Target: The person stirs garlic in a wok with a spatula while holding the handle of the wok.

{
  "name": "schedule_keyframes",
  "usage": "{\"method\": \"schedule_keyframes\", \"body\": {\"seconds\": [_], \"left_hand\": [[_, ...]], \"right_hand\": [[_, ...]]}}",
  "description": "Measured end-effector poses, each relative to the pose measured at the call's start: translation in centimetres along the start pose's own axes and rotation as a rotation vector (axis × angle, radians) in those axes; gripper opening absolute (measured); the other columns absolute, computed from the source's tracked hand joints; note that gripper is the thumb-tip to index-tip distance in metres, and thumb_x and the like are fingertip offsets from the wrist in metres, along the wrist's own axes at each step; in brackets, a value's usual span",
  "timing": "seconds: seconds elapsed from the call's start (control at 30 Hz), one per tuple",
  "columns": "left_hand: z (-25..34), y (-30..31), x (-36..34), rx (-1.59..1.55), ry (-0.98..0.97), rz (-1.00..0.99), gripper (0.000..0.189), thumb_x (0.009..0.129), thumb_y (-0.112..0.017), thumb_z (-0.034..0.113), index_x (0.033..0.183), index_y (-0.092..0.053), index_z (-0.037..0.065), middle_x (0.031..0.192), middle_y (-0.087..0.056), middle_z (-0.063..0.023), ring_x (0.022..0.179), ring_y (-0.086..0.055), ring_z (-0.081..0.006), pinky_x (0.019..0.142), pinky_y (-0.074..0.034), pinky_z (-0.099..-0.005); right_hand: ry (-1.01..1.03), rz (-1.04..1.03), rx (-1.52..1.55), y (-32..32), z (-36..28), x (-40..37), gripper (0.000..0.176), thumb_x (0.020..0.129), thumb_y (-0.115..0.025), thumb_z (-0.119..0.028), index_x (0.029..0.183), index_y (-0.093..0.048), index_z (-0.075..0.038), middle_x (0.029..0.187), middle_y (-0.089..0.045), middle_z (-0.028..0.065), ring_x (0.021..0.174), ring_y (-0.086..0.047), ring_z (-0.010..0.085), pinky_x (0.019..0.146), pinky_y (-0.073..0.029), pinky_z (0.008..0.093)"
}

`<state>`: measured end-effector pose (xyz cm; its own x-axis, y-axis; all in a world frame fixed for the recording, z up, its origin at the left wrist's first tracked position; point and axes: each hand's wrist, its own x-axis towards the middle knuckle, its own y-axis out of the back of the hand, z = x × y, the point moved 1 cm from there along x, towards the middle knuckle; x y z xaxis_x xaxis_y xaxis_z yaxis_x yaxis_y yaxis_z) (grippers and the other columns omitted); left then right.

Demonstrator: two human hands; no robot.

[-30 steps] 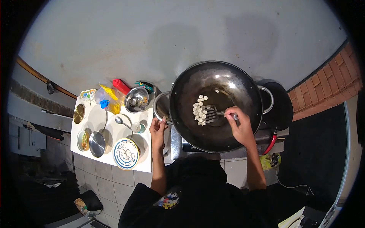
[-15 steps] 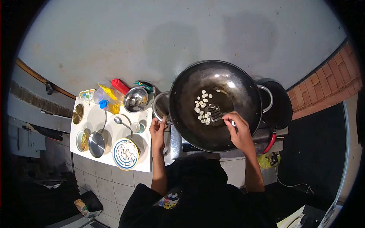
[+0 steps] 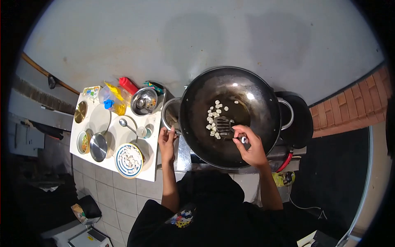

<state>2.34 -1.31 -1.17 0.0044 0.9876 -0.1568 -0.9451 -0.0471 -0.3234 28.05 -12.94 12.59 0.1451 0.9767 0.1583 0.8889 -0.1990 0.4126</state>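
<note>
Wok (image 3: 259,117), wide and dark, on the stove (image 3: 183,160); metal loop handles both sides. Right hand (image 3: 249,146) over the wok's near right part, thumb and fingers pinching the handle of a slotted spatula (image 3: 222,124). Its blade is down inside the wok, against the right edge of a loose cluster of small white pieces (image 3: 212,122), left of the wok's middle. A few strays sit apart, towards the wok's far side. Left hand (image 3: 167,142) beside the wok, thumb and fingers pinching the lower end of its left loop handle (image 3: 165,115) (the other fingertips are hidden).

Left of the wok, a white desk (image 3: 150,169): blue-striped bowl (image 3: 127,173) bearing more white pieces, spoon (image 3: 123,122), steel bowl (image 3: 136,105), red bottle (image 3: 128,85), blue-capped bottle of yellow liquid (image 3: 119,108). Right of the wok, partly behind its rim: black pan (image 3: 299,127), red handle (image 3: 284,163).
</note>
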Motion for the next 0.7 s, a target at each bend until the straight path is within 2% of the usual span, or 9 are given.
{"method": "schedule_keyframes", "body": {"seconds": [0.1,0.17,0.3,0.37,0.4,0.47,0.67,0.7], "left_hand": [[1.0,-0.6,-0.4,0.057,0.0,-0.01,0.013,0.093,-0.062,0.019,0.09,-0.053,0.009,0.074,-0.053,0.0048,0.071,-0.05,-0.0048,0.068,-0.043,-0.0225],[1.1,-0.6,-0.5,0.09,0.006,0.015,0.014,0.093,-0.062,0.019,0.089,-0.054,0.009,0.074,-0.052,0.0048,0.07,-0.05,-0.0046,0.068,-0.043,-0.0225],[1.4,-1.0,-0.7,0.124,0.001,0.047,0.016,0.093,-0.062,0.02,0.086,-0.053,0.009,0.073,-0.051,0.0051,0.07,-0.049,-0.0041,0.067,-0.043,-0.0222],[1.5,-1.1,-0.7,0.146,0.011,0.065,0.017,0.094,-0.061,0.02,0.084,-0.053,0.009,0.073,-0.05,0.0056,0.07,-0.048,-0.0037,0.066,-0.042,-0.0218],[1.5,-1.1,-0.7,0.152,0.007,0.078,0.017,0.094,-0.061,0.02,0.084,-0.053,0.009,0.073,-0.05,0.0056,0.07,-0.048,-0.0037,0.066,-0.042,-0.0218],[1.5,-1.1,-0.7,0.172,0.0,0.071,0.017,0.094,-0.061,0.019,0.084,-0.053,0.008,0.072,-0.05,0.0056,0.07,-0.048,-0.0036,0.066,-0.042,-0.0216],[2.1,-0.9,-1.0,0.247,-0.016,0.033,0.016,0.094,-0.061,0.02,0.087,-0.055,0.007,0.08,-0.056,0.0023,0.072,-0.048,-0.0054,0.068,-0.041,-0.0225],[2.2,-1.1,-1.0,0.211,-0.001,0.038,0.015,0.094,-0.061,0.019,0.087,-0.055,0.007,0.079,-0.055,0.0024,0.072,-0.048,-0.0054,0.068,-0.041,-0.0226]], "right_hand": [[-0.007,-0.004,0.194,-0.7,0.8,0.9,0.032,0.084,-0.06,0.007,0.113,-0.057,-0.004,0.088,-0.055,0.0042,0.074,-0.051,0.0102,0.064,-0.039,0.0214],[0.113,-0.01,0.119,-0.8,1.1,1.8,0.027,0.086,-0.057,0.008,0.11,-0.055,-0.003,0.089,-0.054,0.0052,0.073,-0.051,0.0097,0.065,-0.038,0.0198],[0.132,-0.052,0.064,-0.5,1.8,2.8,0.017,0.087,-0.055,0.007,0.102,-0.053,-0.001,0.088,-0.055,0.0068,0.076,-0.052,0.0118,0.069,-0.041,0.0216],[0.153,-0.004,0.101,-0.4,2.7,3.3,0.011,0.087,-0.056,0.005,0.094,-0.051,0.0,0.087,-0.054,0.0095,0.077,-0.055,0.0171,0.067,-0.044,0.0289],[0.157,-0.014,0.112,-0.1,3.1,3.5,0.011,0.087,-0.056,0.005,0.094,-0.051,0.0,0.087,-0.054,0.0095,0.077,-0.055,0.0171,0.067,-0.044,0.0289],[0.063,-0.064,0.097,0.7,3.8,3.5,0.007,0.091,-0.053,0.003,0.093,-0.047,-0.001,0.086,-0.054,0.008,0.079,-0.052,0.0155,0.075,-0.042,0.0259],[0.209,0.001,0.117,3.0,2.7,3.0,0.009,0.088,-0.052,0.006,0.086,-0.047,-0.001,0.08,-0.052,0.0082,0.07,-0.046,0.0134,0.065,-0.04,0.0247],[0.238,0.022,0.072,3.7,2.7,2.8,0.008,0.086,-0.055,0.006,0.089,-0.05,0.0,0.083,-0.057,0.0092,0.07,-0.055,0.0165,0.064,-0.044,0.0272]]}}
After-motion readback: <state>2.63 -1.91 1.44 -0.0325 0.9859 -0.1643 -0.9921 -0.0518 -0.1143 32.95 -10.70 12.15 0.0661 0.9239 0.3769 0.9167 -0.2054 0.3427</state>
